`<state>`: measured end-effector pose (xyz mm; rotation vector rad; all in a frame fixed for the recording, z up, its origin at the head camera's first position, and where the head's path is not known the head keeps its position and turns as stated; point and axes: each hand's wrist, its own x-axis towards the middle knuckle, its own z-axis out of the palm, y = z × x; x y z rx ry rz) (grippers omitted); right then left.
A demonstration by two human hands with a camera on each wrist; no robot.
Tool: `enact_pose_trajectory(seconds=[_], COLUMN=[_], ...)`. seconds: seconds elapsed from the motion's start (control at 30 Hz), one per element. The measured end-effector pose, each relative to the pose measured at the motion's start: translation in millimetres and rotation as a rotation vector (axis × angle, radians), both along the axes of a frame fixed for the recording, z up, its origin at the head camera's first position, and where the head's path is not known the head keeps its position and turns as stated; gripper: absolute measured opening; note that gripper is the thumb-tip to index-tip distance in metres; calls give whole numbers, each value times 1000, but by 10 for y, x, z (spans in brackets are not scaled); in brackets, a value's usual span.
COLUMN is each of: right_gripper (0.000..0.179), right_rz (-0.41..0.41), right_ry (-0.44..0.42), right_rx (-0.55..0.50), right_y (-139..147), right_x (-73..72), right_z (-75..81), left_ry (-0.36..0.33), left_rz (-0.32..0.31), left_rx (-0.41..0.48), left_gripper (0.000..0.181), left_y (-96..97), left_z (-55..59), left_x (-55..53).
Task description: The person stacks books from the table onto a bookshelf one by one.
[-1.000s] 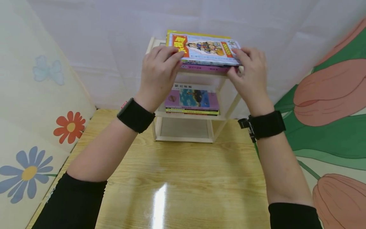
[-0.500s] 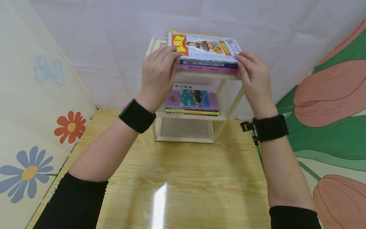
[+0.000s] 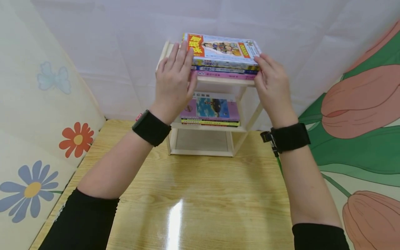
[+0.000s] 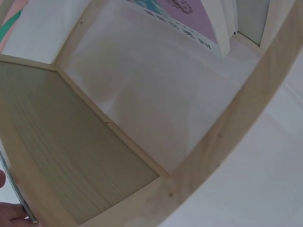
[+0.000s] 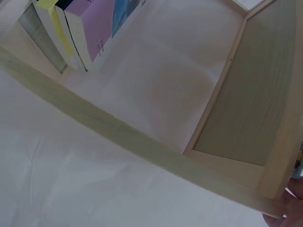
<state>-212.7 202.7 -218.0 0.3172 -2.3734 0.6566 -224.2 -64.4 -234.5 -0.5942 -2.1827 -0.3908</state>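
Note:
A stack of books [image 3: 225,64] lies on the top shelf of a small pale wooden rack [image 3: 203,151]. Uppermost is a light-blue comic book [image 3: 223,48] with a red and yellow title panel. My left hand [image 3: 175,81] lies along the stack's left end, its fingers extended and its thumb by the front corner. At the right end, my right hand [image 3: 275,81] touches the front corner with fingertips and thumb. The wrist views look up beneath the shelf, catching only bits of the left fingers [image 4: 12,215] and right fingers [image 5: 284,208].
On the middle shelf lies another pile of books, topped by a purple book [image 3: 212,107] with a sea picture. The rack stands on a wood-grain table [image 3: 203,187] against a white cloth [image 3: 125,45]. Flower-painted panels [image 3: 359,104] flank both sides.
The top book has gone from tilted over the front to lying level with the stack. My left fingers have straightened along its left side. My right hand has shifted slightly around the right corner.

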Motion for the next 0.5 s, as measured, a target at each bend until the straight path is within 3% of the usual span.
enact_pose_trajectory(seconds=[0.5], right_gripper=[45], right_rz=[-22], right_ry=[40], right_rx=[58], right_y=[3], right_x=[-40], right_z=[-59], left_ry=[-91], left_rz=[115], left_rx=[-128], left_gripper=[68], left_y=[36], left_z=[-56], left_x=[6])
